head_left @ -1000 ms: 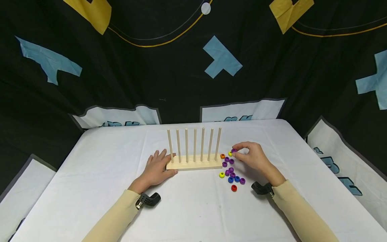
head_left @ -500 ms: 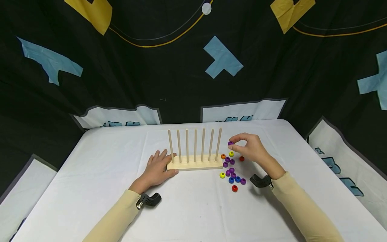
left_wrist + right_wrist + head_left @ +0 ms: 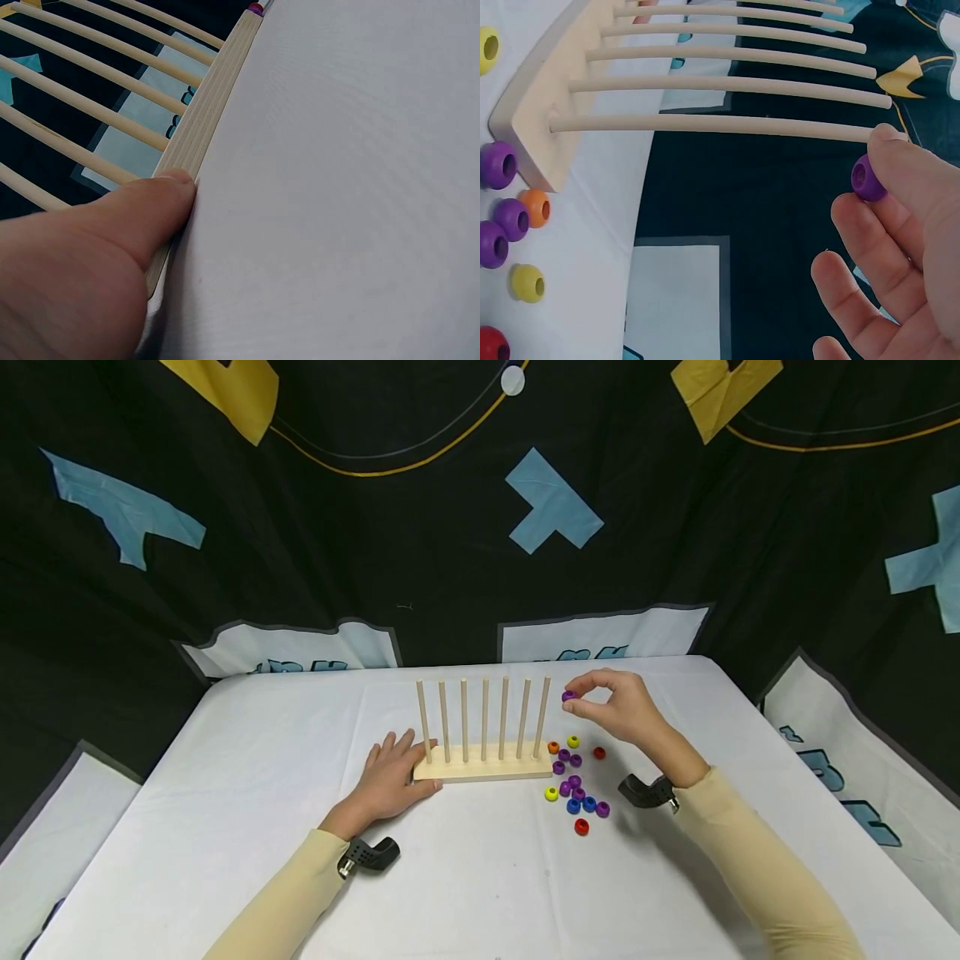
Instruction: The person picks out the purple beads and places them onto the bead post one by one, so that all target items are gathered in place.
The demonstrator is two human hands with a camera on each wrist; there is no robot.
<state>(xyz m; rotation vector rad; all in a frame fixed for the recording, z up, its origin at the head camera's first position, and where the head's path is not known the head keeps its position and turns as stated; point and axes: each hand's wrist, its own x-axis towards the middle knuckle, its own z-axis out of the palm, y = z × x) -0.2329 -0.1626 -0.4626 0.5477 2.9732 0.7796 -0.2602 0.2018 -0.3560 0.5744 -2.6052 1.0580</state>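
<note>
A pale wooden peg rack (image 3: pixel 487 767) stands on the white table, with several upright pegs and no beads on them. At its left end, my left hand (image 3: pixel 386 782) holds the base between thumb and index finger; in the left wrist view the thumb (image 3: pixel 161 202) lies on the front edge. My right hand (image 3: pixel 626 710) pinches a purple bead (image 3: pixel 569 696) between thumb and fingertips, in the air right of the rightmost peg (image 3: pixel 542 714). The right wrist view puts this bead just below that peg's tip, its hole partly visible; the other fingers are loosely spread.
Right of the rack lie loose beads: several purple ones (image 3: pixel 575 782), an orange bead (image 3: pixel 553 747), yellow beads (image 3: pixel 551 794), blue beads (image 3: pixel 573 807) and red beads (image 3: pixel 581 827). A black curtain (image 3: pixel 450 577) hangs behind the table.
My right hand has lifted the purple bead from the pile, up and slightly left towards the rightmost peg's top. A red bead formerly hidden under the hand now shows. The left hand stays put.
</note>
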